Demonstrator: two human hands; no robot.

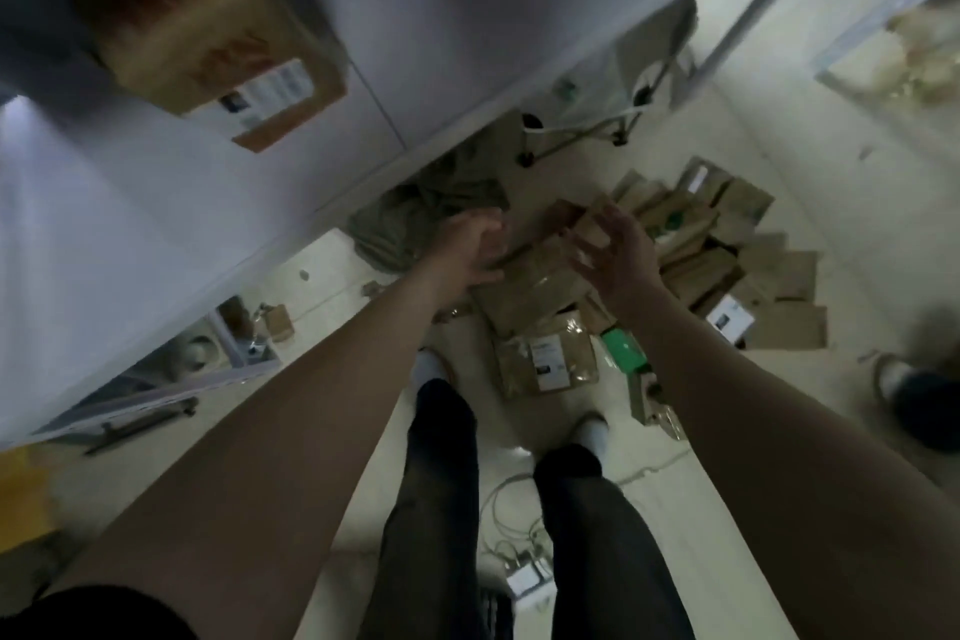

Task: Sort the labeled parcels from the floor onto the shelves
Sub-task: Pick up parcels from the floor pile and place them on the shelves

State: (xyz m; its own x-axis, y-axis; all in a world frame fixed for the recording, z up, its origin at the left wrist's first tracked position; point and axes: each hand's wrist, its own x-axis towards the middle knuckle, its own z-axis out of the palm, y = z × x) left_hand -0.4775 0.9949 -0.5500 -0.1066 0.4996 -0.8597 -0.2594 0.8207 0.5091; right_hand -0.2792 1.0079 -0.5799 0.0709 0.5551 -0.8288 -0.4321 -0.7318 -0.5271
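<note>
A heap of brown paper parcels (pixel 696 255) lies on the pale floor ahead of my feet, some with white labels. One flat labeled parcel (pixel 545 361) lies nearest, just in front of my shoes. Both my arms stretch out over the heap. My left hand (pixel 475 247) hovers above its left edge, fingers loosely apart and holding nothing. My right hand (pixel 615 257) has its fingers spread just over a small brown parcel (pixel 584 224) on top of the heap; motion blur hides any contact. A labeled cardboard box (pixel 208 42) sits on the white shelf surface (pixel 130 203) at the upper left.
A wheeled chair frame (pixel 597 120) stands beyond the heap. A crumpled grey-green cloth (pixel 410 218) lies by the shelf base. A green packet (pixel 623 351) lies beside the heap. Another person's shoe (pixel 893 379) is at the right. Cables (pixel 514 535) run between my legs. A metal rack (pixel 904 16) stands far right.
</note>
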